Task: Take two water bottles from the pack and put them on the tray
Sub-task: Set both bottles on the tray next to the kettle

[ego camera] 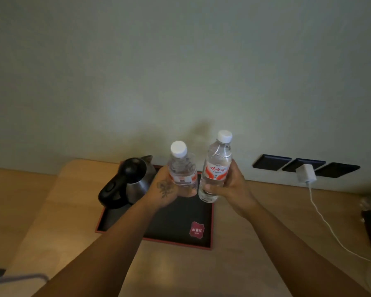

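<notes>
Two bottles, one per hand, both carried over the tray (pixel 210 221), neither set down yet. Left hand (pixel 166 190) wraps the shorter bottle (pixel 181 168); right hand (pixel 231 185) wraps the taller bottle (pixel 215 168), low grips, caps up, likely for upright placement. One kettle (pixel 129 181) fills the tray's far-left corner, so open space is right. Pack not visible.

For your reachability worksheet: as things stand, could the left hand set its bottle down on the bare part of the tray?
Probably yes. The left hand holds its bottle over the tray, with the kettle off to the left.
</notes>
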`<action>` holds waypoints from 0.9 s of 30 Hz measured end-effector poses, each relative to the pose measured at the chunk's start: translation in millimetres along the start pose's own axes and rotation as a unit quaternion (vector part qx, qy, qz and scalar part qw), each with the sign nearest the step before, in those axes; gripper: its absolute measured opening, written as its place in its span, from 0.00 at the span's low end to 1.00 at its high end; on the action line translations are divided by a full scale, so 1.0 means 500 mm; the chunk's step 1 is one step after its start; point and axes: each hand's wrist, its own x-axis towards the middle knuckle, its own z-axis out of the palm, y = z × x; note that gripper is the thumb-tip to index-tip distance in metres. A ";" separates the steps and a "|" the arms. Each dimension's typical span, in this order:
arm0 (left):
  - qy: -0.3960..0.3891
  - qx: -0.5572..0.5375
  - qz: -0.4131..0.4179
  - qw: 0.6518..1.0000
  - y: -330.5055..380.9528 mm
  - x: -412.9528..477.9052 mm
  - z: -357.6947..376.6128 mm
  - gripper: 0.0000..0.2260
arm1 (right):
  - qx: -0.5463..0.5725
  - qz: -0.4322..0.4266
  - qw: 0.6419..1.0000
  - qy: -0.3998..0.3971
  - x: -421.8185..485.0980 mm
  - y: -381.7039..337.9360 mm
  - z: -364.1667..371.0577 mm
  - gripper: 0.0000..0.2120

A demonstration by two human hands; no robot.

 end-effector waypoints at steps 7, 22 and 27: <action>-0.018 -0.052 -0.060 0.997 -0.128 0.089 0.007 0.34 | -0.052 -0.006 0.998 0.037 0.084 0.133 0.013 0.39; 0.035 0.040 -0.133 0.990 -0.224 0.179 0.050 0.35 | -0.107 0.022 0.991 0.076 0.148 0.233 0.005 0.40; 0.070 0.071 -0.120 0.988 -0.238 0.179 0.055 0.42 | -0.137 0.026 0.989 0.058 0.150 0.229 0.007 0.41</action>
